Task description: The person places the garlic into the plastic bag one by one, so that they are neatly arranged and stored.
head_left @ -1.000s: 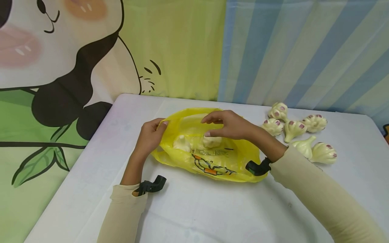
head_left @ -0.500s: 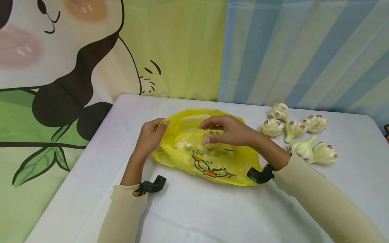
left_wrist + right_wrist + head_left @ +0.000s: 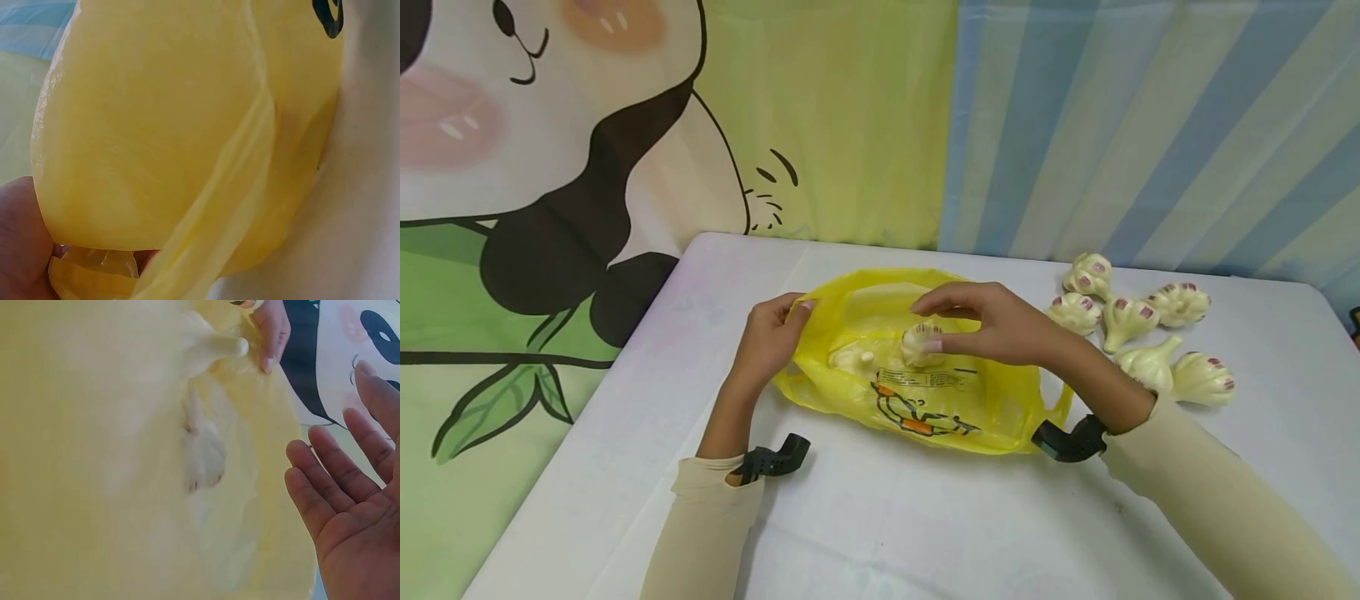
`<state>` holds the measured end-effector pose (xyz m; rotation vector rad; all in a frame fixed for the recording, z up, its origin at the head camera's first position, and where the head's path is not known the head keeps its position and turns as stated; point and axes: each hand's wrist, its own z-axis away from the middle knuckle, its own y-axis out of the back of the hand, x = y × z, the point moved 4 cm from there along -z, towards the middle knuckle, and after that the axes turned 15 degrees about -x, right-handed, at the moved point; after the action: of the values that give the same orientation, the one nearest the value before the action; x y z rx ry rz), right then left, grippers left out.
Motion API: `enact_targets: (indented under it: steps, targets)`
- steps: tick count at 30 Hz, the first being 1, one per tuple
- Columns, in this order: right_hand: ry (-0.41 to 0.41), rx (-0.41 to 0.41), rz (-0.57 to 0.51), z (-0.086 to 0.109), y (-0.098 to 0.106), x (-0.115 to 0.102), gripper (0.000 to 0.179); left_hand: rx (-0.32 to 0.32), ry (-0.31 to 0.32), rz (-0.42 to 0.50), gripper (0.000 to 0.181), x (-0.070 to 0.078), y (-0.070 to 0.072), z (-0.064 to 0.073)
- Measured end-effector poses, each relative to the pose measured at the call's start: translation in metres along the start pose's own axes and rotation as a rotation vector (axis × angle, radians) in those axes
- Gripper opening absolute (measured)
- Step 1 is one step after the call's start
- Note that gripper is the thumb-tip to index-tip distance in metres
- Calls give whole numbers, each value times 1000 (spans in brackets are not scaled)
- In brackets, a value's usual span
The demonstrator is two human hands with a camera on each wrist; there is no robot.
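A yellow plastic bag [image 3: 1000,396] lies on the table with its mouth spread. My left hand [image 3: 772,337] pinches the bag's left rim between thumb and fingers; in the left wrist view, yellow film [image 3: 156,125] covers most of that hand. Two garlic bulbs are inside: one [image 3: 852,360] at the left, another [image 3: 917,346] by my right thumb. My right hand [image 3: 1007,325] hovers over the bag's opening. The right wrist view shows its fingers [image 3: 312,465] spread with nothing in them, beside a bulb [image 3: 205,456] lying in the bag.
Several more garlic bulbs [image 3: 1127,321] lie in a cluster on the table's right, beyond my right forearm. The white table [image 3: 880,525] meets a printed curtain [image 3: 850,125] at its back edge. Black wrist cameras [image 3: 1071,439] sit on both forearms.
My right hand has drawn back a little to the right and away from the bulb, uncovering more of it. The left bulb has tipped over. My left hand keeps its place on the rim.
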<state>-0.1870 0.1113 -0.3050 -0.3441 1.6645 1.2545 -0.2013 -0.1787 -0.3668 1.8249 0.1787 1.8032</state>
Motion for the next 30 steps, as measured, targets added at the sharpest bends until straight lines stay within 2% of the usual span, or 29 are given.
enact_targets:
  steps: [9,15,20,25,30]
  targets:
    - [3,90,-16,29,10,3,37,11,14,-4,39,-3,-2,0]
    - [27,156,27,49,19,8,37,15,-7,-17,39,-1,-1,0]
    - [56,197,8,62,26,11,38,19,-9,-26,39,-1,0,0]
    - [34,259,21,75,32,15,39,20,-10,-17,38,-2,0,0]
    - [-11,288,1,87,31,20,39,20,-16,-23,38,0,0,0]
